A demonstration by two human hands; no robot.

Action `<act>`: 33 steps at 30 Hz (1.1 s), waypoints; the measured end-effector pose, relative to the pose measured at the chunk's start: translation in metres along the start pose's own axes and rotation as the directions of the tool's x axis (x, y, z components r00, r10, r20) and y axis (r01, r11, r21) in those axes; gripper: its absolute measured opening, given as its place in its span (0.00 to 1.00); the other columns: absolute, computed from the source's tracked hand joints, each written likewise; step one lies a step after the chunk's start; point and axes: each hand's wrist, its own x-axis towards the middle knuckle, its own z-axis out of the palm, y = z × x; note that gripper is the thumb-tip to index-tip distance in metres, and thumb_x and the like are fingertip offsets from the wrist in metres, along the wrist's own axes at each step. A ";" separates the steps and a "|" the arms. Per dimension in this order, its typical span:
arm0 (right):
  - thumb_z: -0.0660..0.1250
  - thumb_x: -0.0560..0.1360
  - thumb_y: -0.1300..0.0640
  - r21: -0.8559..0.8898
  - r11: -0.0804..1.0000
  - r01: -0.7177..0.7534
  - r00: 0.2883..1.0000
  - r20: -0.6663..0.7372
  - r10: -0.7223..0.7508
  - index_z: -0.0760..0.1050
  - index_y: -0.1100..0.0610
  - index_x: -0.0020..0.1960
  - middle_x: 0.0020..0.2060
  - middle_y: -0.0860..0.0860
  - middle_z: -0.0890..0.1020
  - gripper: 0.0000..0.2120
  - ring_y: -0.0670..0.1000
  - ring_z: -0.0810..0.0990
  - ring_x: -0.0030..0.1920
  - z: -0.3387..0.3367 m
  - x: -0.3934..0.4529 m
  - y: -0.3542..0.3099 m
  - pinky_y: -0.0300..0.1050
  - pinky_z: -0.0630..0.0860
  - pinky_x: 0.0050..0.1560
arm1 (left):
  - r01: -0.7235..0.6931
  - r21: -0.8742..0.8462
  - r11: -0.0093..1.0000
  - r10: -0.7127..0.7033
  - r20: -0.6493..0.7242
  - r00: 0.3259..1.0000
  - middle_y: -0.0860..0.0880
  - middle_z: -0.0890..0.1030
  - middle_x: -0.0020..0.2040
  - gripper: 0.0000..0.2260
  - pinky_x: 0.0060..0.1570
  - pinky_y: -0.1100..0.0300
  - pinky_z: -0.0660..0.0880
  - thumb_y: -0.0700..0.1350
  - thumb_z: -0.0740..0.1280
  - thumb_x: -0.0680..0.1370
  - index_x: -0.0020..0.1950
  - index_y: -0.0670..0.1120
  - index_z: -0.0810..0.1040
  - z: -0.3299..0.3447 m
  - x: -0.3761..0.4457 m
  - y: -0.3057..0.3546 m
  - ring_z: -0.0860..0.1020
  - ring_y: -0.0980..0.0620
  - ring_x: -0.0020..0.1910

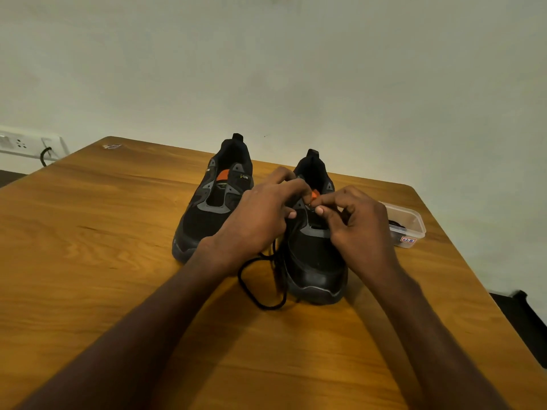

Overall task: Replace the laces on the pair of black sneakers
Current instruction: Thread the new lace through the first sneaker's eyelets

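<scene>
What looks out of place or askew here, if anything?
Nothing is damaged or spilled. The left shoe has no lace, and a loose black lace trails off the right shoe onto the table, as expected mid-lacing.

Both hands' fingers [321, 210] pinch black lace [263, 279] at right sneaker [316, 261]; left sneaker [213, 208] unlaced.

A wooden table [118, 232] stands against a pale wall [296, 69]. A white socket strip [26, 143] with a dark cable is mounted far left.
</scene>
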 end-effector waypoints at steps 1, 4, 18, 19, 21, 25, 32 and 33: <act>0.73 0.78 0.57 -0.014 1.000 -0.019 1.000 -0.007 0.019 0.85 0.48 0.56 0.50 0.44 0.80 0.08 0.43 0.78 0.51 0.001 0.000 -0.001 0.41 0.77 0.50 | -0.003 0.004 1.000 0.003 -0.002 1.000 0.54 0.72 0.65 0.17 0.46 0.70 0.69 0.34 0.71 0.78 0.60 0.54 0.79 0.000 0.000 0.000 0.74 0.57 0.52; 0.74 0.78 0.54 -0.006 0.994 -0.109 0.994 0.016 0.109 0.85 0.47 0.54 0.50 0.44 0.77 0.06 0.41 0.75 0.51 0.004 0.001 -0.002 0.33 0.71 0.47 | 0.011 -0.020 1.000 -0.011 -0.014 1.000 0.54 0.74 0.62 0.17 0.50 0.61 0.74 0.34 0.70 0.79 0.60 0.55 0.78 0.002 0.000 -0.001 0.74 0.57 0.52; 0.71 0.80 0.48 -0.223 0.949 -0.223 0.973 0.012 0.231 0.84 0.46 0.60 0.56 0.48 0.75 0.10 0.44 0.71 0.50 0.011 -0.005 -0.017 0.33 0.63 0.38 | 0.018 -0.092 0.996 -0.019 -0.010 1.000 0.60 0.75 0.45 0.18 0.48 0.63 0.72 0.33 0.69 0.79 0.59 0.56 0.78 0.006 -0.001 -0.002 0.75 0.60 0.45; 0.71 0.80 0.48 -0.239 0.945 -0.225 0.971 0.021 0.237 0.84 0.46 0.59 0.56 0.48 0.75 0.10 0.44 0.71 0.51 0.010 -0.004 -0.017 0.34 0.63 0.38 | 0.014 -0.089 0.996 -0.015 -0.009 1.000 0.60 0.75 0.44 0.19 0.47 0.63 0.72 0.33 0.69 0.79 0.60 0.57 0.78 0.006 -0.001 -0.002 0.75 0.60 0.45; 0.70 0.80 0.49 -0.236 0.944 -0.229 0.969 0.037 0.244 0.84 0.47 0.57 0.55 0.48 0.74 0.08 0.45 0.71 0.51 0.010 -0.003 -0.016 0.34 0.64 0.38 | 0.014 -0.082 0.997 -0.014 0.000 1.000 0.59 0.75 0.44 0.19 0.48 0.60 0.74 0.33 0.69 0.79 0.60 0.57 0.78 0.006 -0.001 -0.001 0.75 0.59 0.45; 0.71 0.80 0.51 -0.115 0.959 -0.258 0.966 -0.047 0.254 0.83 0.48 0.52 0.50 0.45 0.75 0.04 0.44 0.74 0.49 0.016 -0.006 -0.016 0.35 0.65 0.38 | 0.036 -0.115 0.993 -0.034 0.020 0.999 0.58 0.79 0.49 0.19 0.51 0.62 0.77 0.33 0.68 0.80 0.60 0.57 0.78 0.006 0.000 -0.002 0.79 0.59 0.50; 0.72 0.79 0.53 0.221 0.950 -0.221 0.954 -0.154 0.258 0.85 0.48 0.52 0.44 0.39 0.84 0.03 0.38 0.82 0.47 0.010 -0.007 -0.018 0.34 0.77 0.45 | 0.055 -0.104 0.993 -0.051 0.044 0.998 0.62 0.73 0.42 0.18 0.43 0.70 0.67 0.34 0.68 0.81 0.60 0.57 0.77 0.003 -0.001 -0.001 0.73 0.65 0.42; 0.73 0.79 0.54 0.262 0.943 -0.206 0.954 -0.158 0.253 0.85 0.48 0.53 0.44 0.39 0.85 0.04 0.37 0.82 0.48 0.008 -0.007 -0.018 0.32 0.78 0.46 | 0.054 -0.102 0.993 -0.050 0.050 0.998 0.62 0.73 0.42 0.18 0.42 0.70 0.67 0.34 0.67 0.81 0.61 0.57 0.77 0.002 0.000 -0.001 0.73 0.65 0.42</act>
